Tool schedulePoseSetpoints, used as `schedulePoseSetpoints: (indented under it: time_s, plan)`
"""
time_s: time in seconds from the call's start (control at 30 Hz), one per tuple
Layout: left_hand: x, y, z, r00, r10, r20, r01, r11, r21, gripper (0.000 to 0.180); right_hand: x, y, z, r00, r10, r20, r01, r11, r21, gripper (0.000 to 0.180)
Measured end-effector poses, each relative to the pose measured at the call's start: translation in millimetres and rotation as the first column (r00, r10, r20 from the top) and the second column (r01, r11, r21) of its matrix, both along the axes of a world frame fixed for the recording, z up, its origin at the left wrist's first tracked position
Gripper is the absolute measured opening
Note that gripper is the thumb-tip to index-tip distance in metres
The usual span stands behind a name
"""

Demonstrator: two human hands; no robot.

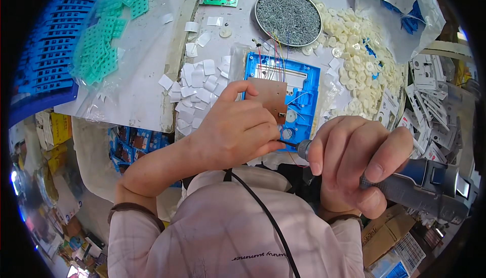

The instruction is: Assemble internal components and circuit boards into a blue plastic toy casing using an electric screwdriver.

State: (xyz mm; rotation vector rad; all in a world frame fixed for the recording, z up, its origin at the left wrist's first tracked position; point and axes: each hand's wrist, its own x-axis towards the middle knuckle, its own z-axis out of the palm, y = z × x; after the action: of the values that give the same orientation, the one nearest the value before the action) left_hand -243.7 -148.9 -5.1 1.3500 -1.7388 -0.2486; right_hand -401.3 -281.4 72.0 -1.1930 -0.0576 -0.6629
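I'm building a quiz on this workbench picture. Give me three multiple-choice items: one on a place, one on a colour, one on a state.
1. Where does the round screw tray sit?
A. beyond the housing
B. on the lap
C. under the left hand

2. What colour is the plastic housing?
A. red
B. blue
C. black

3. What is the right hand doing?
A. lying flat and open
B. gripping the electric screwdriver
C. holding a bag

Key: 1 A, it lies farther up the table; 2 B, its frame is bright blue; 3 B, the fingers wrap the grey tool while the left hand rests on the brown board.
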Motion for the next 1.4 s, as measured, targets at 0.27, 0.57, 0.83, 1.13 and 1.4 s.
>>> schedulePoseSetpoints:
  time_s: [0.27,0.57,0.83,1.13,1.4]
  plan:
    - [-1.5,-1.0,-2.2,0.994,-0.072,-0.087,0.068,0.996,-0.049,0.027,-5.3,1.9,6.7,0.999,-0.028,-0.025,0.030,0.996,0.086,0.026]
    - [4.9,-3.1,6.1,0.977,-0.123,-0.175,0.122,0.992,-0.012,0.026,-6.5,8.0,5.5,0.996,-0.094,0.011,0.091,0.984,0.153,0.025]
    - [2.4,-0.3,-0.1,0.983,-0.092,-0.159,0.108,0.990,0.095,0.026,-4.1,3.8,12.6,0.996,-0.076,0.037,0.074,0.996,0.054,0.027]
    - [1.1,-5.2,0.3,0.990,-0.114,-0.087,0.118,0.992,0.043,0.026,0.0,6.7,7.6,0.998,-0.063,0.007,0.063,0.998,-0.017,0.030]
    - [2.9,-3.9,0.4,0.990,-0.144,-0.008,0.144,0.989,0.027,0.025,2.1,-6.0,4.6,0.990,0.140,-0.014,-0.140,0.988,-0.059,0.030]
